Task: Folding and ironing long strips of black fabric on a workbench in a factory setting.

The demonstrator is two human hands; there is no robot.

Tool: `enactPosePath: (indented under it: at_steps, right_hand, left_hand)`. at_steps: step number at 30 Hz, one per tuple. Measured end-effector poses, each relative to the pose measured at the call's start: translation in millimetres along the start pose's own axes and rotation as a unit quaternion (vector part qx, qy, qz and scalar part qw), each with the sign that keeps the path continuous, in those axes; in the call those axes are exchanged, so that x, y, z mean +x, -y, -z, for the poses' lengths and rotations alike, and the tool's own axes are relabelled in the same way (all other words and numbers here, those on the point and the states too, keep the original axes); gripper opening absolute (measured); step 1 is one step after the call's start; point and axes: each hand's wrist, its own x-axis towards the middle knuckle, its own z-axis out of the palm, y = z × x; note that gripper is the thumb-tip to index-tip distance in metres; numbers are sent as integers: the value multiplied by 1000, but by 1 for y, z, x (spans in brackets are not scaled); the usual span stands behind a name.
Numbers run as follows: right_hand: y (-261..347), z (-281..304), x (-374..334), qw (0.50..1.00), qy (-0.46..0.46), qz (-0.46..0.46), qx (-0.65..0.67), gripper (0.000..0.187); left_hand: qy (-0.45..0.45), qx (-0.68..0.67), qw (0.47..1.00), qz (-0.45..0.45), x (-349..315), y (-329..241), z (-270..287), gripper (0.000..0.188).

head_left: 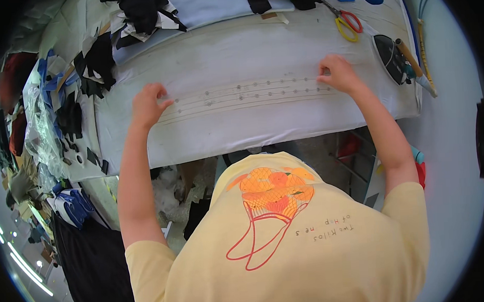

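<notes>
Fingers (157, 89) bent on both sides, thumbs standing slightly off them: narrow gaps at the tips, and no held object shows in either. Sweep from the left now: at nine o'clock, crumpled clear plastic (40, 135); at ten, dark scraps (96, 63) strewn along the pale counter (225, 131); at eleven, a black heap (139, 14) of cloth pieces. Closer in, back at ten, your left hand (147, 105) is at one end of the marked strip (239, 90); touching or just above, can't call it. That strip runs across twelve o'clock, between your hands: long thin lines, two rows of little marks. Drawn on the cover or on something clear? No telling. Over at two, your right hand (338, 74) is at the far end. Beyond it, between one and two, the scissors (340, 16); outermost at two, the iron (390, 61). Progress check: lines and marks already span hand to hand, pieces lie heaped, scissors and iron sit out of your grasp; how much remains, this view doesn't settle.
</notes>
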Motion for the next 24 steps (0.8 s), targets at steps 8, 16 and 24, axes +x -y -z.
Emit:
enactPosePath:
  at_steps: [8,16,24]
  right_hand:
    - [0,-9,-6,996,-52,-39,53,22]
    - [-3,0,-12,993,-27,-47,101,16]
    - [11,63,-59,950,-15,-87,298,14]
  left_hand:
    - [-62,35,994,-83,-7,9,-13,23]
    - [-92,-21,994,-50,-18,1,-10,31]
    - [-74,-57,980,-176,-7,-91,10,32]
